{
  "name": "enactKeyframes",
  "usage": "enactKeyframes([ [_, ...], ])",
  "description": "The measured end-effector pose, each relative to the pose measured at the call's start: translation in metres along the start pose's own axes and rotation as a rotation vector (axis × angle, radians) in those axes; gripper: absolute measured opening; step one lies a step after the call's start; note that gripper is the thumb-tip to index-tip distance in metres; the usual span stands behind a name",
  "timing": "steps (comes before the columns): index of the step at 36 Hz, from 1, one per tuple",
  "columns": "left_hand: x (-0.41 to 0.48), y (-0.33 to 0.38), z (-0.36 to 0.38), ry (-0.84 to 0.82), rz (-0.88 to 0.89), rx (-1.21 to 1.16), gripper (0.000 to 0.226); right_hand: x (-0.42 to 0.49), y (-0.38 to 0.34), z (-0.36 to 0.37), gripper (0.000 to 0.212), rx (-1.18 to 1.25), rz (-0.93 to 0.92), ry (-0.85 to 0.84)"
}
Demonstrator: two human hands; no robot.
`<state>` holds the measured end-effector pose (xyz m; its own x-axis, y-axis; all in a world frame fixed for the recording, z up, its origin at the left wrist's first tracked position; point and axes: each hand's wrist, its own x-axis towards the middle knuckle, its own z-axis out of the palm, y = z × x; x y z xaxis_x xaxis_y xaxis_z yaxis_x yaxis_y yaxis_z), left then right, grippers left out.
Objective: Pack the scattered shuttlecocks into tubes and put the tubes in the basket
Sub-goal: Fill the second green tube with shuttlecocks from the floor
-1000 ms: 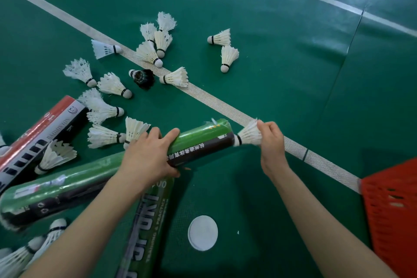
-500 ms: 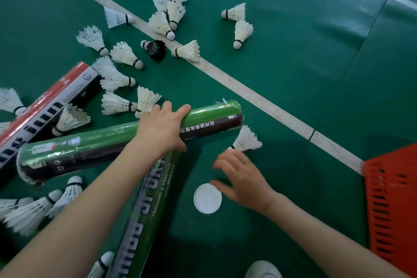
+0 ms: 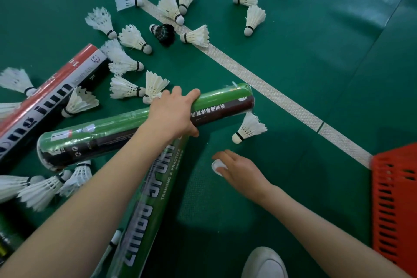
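**Inspector:** Position of the tube under work?

**Recorder:** One green tube [image 3: 97, 133] lies slantwise on the green floor [image 3: 304, 40], its right end pointing toward the white line [image 3: 259, 81]. The left hand [image 3: 173, 115] grips it round the middle from above, fingers curled over the far side and thumb on the near side.

**Inspector:** And the other hand?

**Recorder:** The right hand [image 3: 239, 169] is low over the floor, below that tube's right end. It is palm down, with the fingers nearly straight and laid across a white cap [image 3: 217, 166]. The thumb is hidden, so I cannot tell whether the cap is actually held.

**Inspector:** Nearest shuttlecock?

**Recorder:** A loose shuttlecock [image 3: 248, 128] lies on the floor just below the tube's right end, between tube and right hand, cork toward the hand.

**Inspector:** Surroundings?

**Recorder:** A second green tube [image 3: 149, 210] runs from under the held one toward the bottom edge, partly beneath the left forearm. A red-and-white tube [image 3: 52, 99] lies at the left. White shuttlecocks [image 3: 133, 38] are scattered beyond and to the left of the tubes, with one black shuttlecock [image 3: 163, 34] among them beside the line. An orange basket [image 3: 394, 198] stands at the right edge, well apart from the tubes, and its inside is out of view. A white shoe [image 3: 264, 262] shows at the bottom.
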<state>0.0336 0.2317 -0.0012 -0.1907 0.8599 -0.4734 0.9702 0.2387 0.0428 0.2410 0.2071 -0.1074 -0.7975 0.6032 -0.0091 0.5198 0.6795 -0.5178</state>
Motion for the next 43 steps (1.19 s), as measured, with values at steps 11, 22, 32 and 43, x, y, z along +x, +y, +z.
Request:
enactKeyframes([
  [11,-0.001,-0.008,-0.007,0.054,-0.039,-0.143,0.103,0.052,0.036,-0.124,0.026,0.242,0.341,0.716],
  [22,-0.007,0.007,-0.019,0.129,0.041,-0.192,0.102,0.088,0.041,-0.152,0.013,1.374,0.65,0.76],
  [32,-0.009,0.011,-0.027,0.158,0.108,-0.302,0.099,0.088,0.028,-0.137,0.06,1.392,0.524,0.617],
  [43,-0.013,0.006,-0.026,0.225,0.159,-0.278,0.094,0.084,0.018,-0.143,0.048,1.213,0.361,0.478],
])
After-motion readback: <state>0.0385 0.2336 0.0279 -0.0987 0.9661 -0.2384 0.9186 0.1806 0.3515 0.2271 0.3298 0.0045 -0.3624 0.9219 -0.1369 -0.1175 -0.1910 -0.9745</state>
